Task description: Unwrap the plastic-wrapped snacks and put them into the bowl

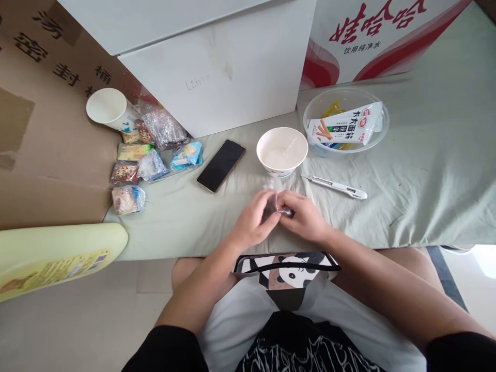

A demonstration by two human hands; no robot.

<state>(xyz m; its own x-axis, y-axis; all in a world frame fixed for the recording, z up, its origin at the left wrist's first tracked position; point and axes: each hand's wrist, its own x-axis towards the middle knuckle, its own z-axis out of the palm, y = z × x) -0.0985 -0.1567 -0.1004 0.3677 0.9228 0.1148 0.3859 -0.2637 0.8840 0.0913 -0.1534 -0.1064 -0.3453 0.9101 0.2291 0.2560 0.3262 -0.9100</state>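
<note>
My left hand [253,219] and my right hand [306,217] meet above the near edge of the cloth-covered surface. Between them is a small clear plastic packet [287,211] with something dark in it; its contents are too small to name. Both hands are closed on this packet, and the fingers hide much of it. Just beyond my fingertips stands a white paper bowl [282,150]. A white utility knife [337,187] lies right of the bowl, near my right hand. To the left, a black phone [221,166] rests flat.
Wrapped snacks [134,170] lie at the left beside a tipped paper cup [110,109]. A clear plastic bowl [344,151] at the right holds snack packets. White boxes [225,72] and a brown carton [50,129] border the surface. A yellow container [58,253] is at lower left.
</note>
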